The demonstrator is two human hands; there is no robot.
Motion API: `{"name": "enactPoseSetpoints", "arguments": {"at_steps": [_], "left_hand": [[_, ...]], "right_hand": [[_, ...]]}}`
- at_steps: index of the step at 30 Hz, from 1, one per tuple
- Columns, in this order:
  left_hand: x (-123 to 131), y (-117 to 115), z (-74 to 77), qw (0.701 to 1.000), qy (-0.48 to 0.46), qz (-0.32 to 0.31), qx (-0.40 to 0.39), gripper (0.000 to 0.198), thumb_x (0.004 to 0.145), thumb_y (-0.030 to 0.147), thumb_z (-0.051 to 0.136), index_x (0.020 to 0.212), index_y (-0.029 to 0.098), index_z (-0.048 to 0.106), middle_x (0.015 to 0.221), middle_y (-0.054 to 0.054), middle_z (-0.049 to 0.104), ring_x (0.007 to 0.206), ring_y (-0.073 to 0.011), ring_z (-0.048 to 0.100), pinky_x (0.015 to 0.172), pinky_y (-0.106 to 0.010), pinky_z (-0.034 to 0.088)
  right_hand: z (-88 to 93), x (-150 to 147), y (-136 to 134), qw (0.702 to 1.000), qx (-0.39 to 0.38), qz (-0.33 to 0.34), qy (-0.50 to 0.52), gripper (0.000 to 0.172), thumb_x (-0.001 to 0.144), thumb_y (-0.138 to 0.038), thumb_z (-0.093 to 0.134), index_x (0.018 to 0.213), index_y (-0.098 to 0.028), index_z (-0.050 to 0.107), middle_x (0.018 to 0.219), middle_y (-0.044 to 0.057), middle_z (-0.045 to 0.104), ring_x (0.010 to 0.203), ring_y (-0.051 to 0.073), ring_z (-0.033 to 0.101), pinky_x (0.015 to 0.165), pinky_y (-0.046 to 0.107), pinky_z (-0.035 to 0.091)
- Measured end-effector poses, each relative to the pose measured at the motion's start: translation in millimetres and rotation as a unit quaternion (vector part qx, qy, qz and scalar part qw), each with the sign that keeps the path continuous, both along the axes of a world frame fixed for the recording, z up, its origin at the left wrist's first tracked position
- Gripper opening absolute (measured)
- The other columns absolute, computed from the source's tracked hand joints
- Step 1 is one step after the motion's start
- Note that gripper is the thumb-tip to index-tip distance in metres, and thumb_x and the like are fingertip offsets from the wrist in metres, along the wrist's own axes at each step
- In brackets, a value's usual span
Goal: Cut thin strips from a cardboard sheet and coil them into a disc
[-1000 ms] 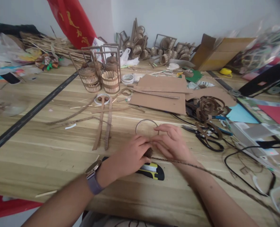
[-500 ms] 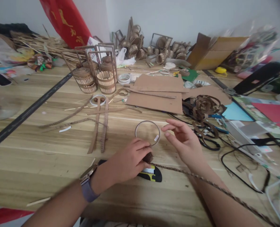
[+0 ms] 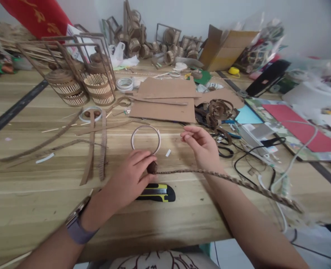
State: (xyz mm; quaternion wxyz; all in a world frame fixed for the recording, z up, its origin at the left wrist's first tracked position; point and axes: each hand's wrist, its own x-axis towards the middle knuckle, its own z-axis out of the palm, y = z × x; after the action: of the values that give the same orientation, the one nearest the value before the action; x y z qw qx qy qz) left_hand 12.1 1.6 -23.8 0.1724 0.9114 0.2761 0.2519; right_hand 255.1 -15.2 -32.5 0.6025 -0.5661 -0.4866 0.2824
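The left hand (image 3: 127, 177), thumb and fingers closed about the dark coil (image 3: 152, 167) at its 2 o'clock, should pinch firmly lest the strip (image 3: 187, 171) trailing toward 3 o'clock loosen; the right hand (image 3: 203, 147) has bunched fingertips, any hold unclear.

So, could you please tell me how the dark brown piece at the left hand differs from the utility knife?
The dark brown piece looks rounded, while the utility knife is elongated. The dark brown piece sits between the thumb and fingers of the left hand, whereas the utility knife, yellow and black, lies on the table. Both are partly hidden by that hand.
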Motion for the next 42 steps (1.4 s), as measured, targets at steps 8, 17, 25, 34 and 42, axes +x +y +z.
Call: {"name": "enactPoseSetpoints", "arguments": {"at_steps": [8, 17, 25, 34, 42], "left_hand": [[3, -7, 4.9, 0.998, 0.013, -0.056, 0.011, 0.024, 0.096, 0.025, 0.056, 0.114, 0.013, 0.065, 0.119, -0.013, 0.067, 0.112, -0.0246, 0.060, 0.101, -0.041, 0.053], [7, -10, 6.1, 0.993, 0.019, -0.106, -0.055, 0.022, 0.093, 0.022, 0.061, 0.114, 0.015, 0.064, 0.120, -0.014, 0.066, 0.115, -0.0248, 0.059, 0.102, -0.041, 0.051], [8, -10, 8.8, 0.991, 0.024, -0.112, -0.075, 0.020, 0.091, 0.022, 0.064, 0.110, 0.016, 0.064, 0.118, -0.012, 0.066, 0.112, -0.0240, 0.060, 0.101, -0.038, 0.050], [6, -9, 3.2, 0.994, 0.007, -0.094, -0.061, 0.022, 0.091, 0.025, 0.064, 0.111, 0.014, 0.065, 0.119, -0.013, 0.066, 0.113, -0.0253, 0.060, 0.101, -0.040, 0.051], [6, -7, 6.1, 1.000, 0.011, -0.004, -0.025, 0.029, 0.085, 0.019, 0.071, 0.112, 0.012, 0.067, 0.122, -0.013, 0.068, 0.114, -0.0246, 0.061, 0.103, -0.038, 0.052]], "right_hand": [[7.5, -12, -11, 0.998, 0.011, -0.001, -0.069, 0.018, 0.089, -0.035, 0.063, 0.103, -0.024, 0.065, 0.097, 0.004, 0.073, 0.085, 0.017, 0.068, 0.083, 0.037, 0.057], [10.5, -17, -19, 0.993, 0.037, 0.091, -0.064, 0.020, 0.092, -0.033, 0.062, 0.111, -0.027, 0.063, 0.105, 0.005, 0.074, 0.096, 0.019, 0.071, 0.091, 0.040, 0.057], [9.8, -17, -18, 0.993, 0.047, 0.095, -0.061, 0.026, 0.084, -0.023, 0.069, 0.109, -0.029, 0.066, 0.085, -0.001, 0.067, 0.083, 0.016, 0.065, 0.084, 0.036, 0.055], [20.5, -15, -19, 0.990, -0.017, 0.118, -0.076, 0.006, 0.081, -0.024, 0.069, 0.079, -0.023, 0.064, 0.075, 0.000, 0.065, 0.070, 0.015, 0.061, 0.066, 0.029, 0.051], [4.1, -6, -11, 0.987, 0.053, 0.107, -0.104, 0.002, 0.082, -0.022, 0.066, 0.081, -0.023, 0.066, 0.078, 0.001, 0.066, 0.073, 0.015, 0.062, 0.070, 0.030, 0.052]]}}
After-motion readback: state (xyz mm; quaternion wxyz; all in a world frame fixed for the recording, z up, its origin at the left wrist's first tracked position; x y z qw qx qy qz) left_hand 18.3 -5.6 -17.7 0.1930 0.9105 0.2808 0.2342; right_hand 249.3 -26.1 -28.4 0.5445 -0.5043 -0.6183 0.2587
